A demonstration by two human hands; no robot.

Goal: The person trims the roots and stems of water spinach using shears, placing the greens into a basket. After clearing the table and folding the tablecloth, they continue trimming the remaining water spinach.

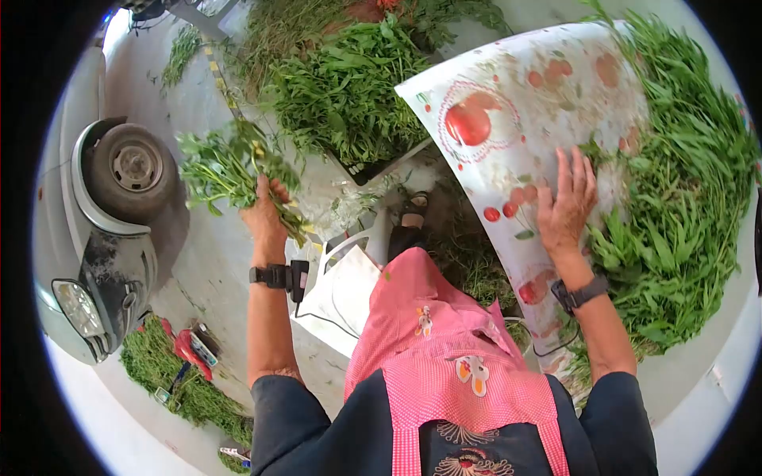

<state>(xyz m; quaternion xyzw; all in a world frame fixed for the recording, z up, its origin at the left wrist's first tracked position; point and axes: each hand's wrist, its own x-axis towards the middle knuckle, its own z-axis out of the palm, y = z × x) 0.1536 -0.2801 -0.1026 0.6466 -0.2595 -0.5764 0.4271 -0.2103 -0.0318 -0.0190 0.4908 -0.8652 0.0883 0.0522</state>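
My left hand [266, 214] is closed around a bunch of leafy greens [218, 170], held out over the floor on the left. A few yellowish leaves show among the stems. My right hand [567, 202] lies with its fingers apart on a fruit-print tablecloth [583, 103], which is smeared with dirt. To the right of that hand, a large heap of long-leaved greens [675, 230] covers the tablecloth's far side. Ahead of me, between my two hands, stands a dark crate [397, 161] piled high with more leafy greens [349, 87].
A parked car [95, 254] stands at the left. Cut greenery [155, 357] lies on the floor at lower left, beside a red object [190, 349]. A white plastic chair [345, 266] is next to my pink apron [429, 317]. More dry stalks [278, 40] lie behind the crate.
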